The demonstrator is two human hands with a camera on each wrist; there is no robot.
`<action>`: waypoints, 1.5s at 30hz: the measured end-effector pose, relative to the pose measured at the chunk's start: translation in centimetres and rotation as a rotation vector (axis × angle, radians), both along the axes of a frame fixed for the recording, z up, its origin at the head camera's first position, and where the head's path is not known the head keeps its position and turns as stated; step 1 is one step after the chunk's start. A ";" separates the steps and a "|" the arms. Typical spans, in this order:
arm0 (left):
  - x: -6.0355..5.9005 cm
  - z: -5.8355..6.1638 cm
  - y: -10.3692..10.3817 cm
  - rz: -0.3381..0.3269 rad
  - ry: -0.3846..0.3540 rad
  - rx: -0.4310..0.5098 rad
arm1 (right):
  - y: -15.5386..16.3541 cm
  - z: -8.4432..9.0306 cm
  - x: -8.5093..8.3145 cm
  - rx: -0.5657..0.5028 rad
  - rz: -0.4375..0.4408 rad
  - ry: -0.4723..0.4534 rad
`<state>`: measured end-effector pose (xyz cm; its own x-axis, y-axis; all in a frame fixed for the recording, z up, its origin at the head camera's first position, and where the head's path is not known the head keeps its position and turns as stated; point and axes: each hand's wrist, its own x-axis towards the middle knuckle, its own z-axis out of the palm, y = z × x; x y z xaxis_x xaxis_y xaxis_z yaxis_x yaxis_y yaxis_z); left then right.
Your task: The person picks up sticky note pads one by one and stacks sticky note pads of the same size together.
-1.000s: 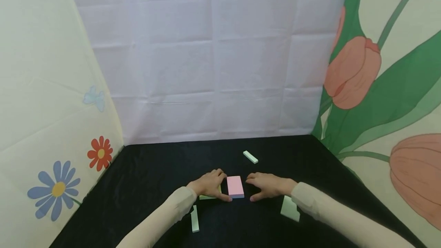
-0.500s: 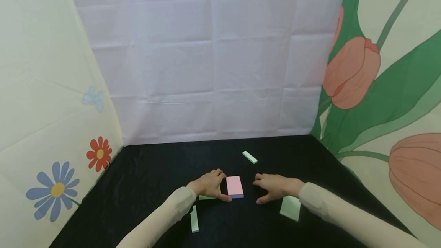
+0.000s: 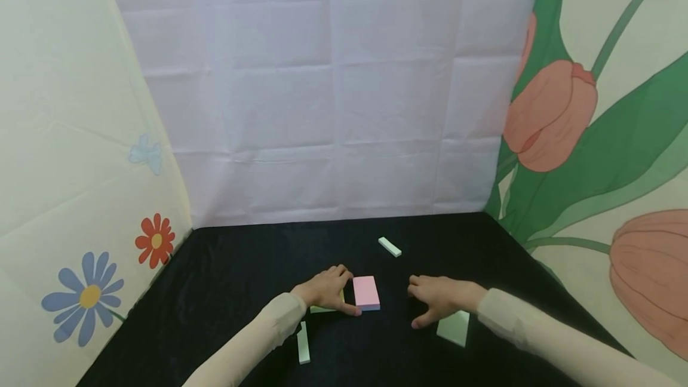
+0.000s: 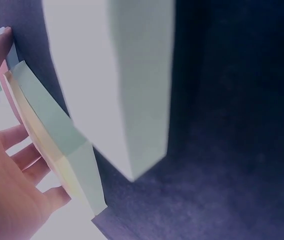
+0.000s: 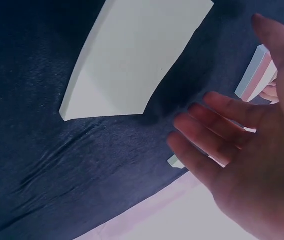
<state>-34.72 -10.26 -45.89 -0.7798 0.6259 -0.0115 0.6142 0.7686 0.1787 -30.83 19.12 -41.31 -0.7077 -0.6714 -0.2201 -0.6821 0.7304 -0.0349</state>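
Since the earlier head frames, we see the right hand (image 3: 443, 294) drawn away from the pink block (image 3: 366, 291) toward the pale green pad (image 3: 452, 328), while the left hand (image 3: 325, 288) keeps its place. We find the block lying flat on the black-covered bench (image 3: 247, 267), between the two hands and just beside the left one. We note its rectangular form, its plain pink top and the bluish layer below along the near edge; in the right wrist view a pink band shows against paler faces. We observe the left hand's thumb and fingers spread apart at the block's left side, thumb tip by the near corner, above the yellow-green pad (image 3: 322, 309); how firmly they press, we cannot tell. We see the right hand's fingers apart, holding nothing. We mark two pale strips, one nearer (image 3: 303, 345), one farther back (image 3: 389, 246).
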 end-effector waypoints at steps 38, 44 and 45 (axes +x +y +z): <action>-0.2 -0.4 -0.1 0.007 -0.012 -0.006 | 6.5 -4.6 -0.6 0.027 -0.089 -0.109; -0.3 -0.4 -0.1 0.002 -0.006 -0.005 | 4.2 -0.4 2.6 0.044 -0.093 -0.059; -0.3 -0.3 -0.1 0.001 -0.006 -0.006 | 4.1 -0.3 2.7 0.041 -0.089 -0.053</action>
<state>-35.01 -10.35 -46.21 -0.7805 0.6249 -0.0194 0.6123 0.7703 0.1779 -28.10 23.21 -41.61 -0.7508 -0.5959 -0.2851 -0.6124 0.7897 -0.0379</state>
